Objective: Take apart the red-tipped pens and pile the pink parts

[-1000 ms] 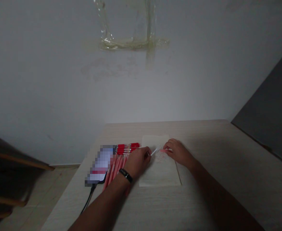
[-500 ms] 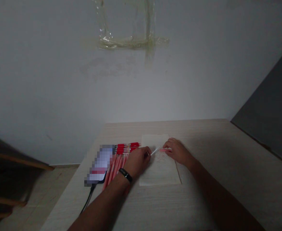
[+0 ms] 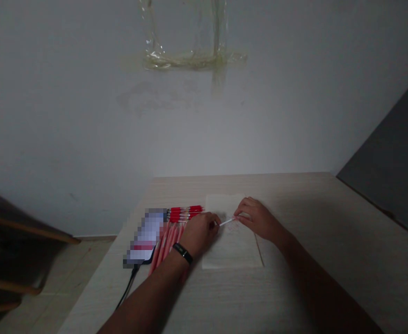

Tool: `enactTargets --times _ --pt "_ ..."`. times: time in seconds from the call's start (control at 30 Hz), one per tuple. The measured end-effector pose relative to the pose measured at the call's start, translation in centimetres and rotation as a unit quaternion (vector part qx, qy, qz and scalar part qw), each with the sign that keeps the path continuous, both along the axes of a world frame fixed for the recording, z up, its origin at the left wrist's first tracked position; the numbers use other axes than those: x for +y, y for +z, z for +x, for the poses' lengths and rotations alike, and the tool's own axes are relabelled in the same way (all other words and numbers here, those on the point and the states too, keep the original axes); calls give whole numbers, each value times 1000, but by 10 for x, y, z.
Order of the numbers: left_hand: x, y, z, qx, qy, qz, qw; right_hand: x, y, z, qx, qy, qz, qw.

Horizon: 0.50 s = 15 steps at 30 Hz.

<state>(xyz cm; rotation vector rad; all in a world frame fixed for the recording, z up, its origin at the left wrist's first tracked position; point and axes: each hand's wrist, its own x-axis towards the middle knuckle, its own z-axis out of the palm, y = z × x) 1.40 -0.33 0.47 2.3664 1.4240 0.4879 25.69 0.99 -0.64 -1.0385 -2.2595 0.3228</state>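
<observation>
My left hand (image 3: 199, 233) is closed, pinching one end of a thin white refill (image 3: 226, 222). My right hand (image 3: 256, 217) is closed round a pink pen barrel that is mostly hidden in its fingers, at the refill's other end. Both hands rest over a white paper sheet (image 3: 230, 248) on a light wooden table (image 3: 294, 287). Just left of my left hand lies a row of several red pens (image 3: 179, 215). A black band is on my left wrist.
A blurred-out phone (image 3: 144, 237) with a black cable (image 3: 129, 287) lies left of the pens near the table's left edge. A wooden chair (image 3: 12, 241) stands at far left. A dark panel (image 3: 392, 171) leans at right. Yellowed tape is on the wall.
My right hand has moved a little toward the left hand, and the pink barrel that showed before is now covered by its fingers. The left hand has stayed put.
</observation>
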Motion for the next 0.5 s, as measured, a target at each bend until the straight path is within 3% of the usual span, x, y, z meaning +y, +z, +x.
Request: enactTargets --times 0.17,0.37,0.5 --pt "0 2 0 10 -1 6 1000 2 -1 2 -23 -1 -3 1000" --pt "-1 0 1 25 37 3 999 10 -6 18 -53 -63 -1 997" --pt "-1 -1 2 29 40 -1 999 10 -12 19 -74 -67 -21 995"
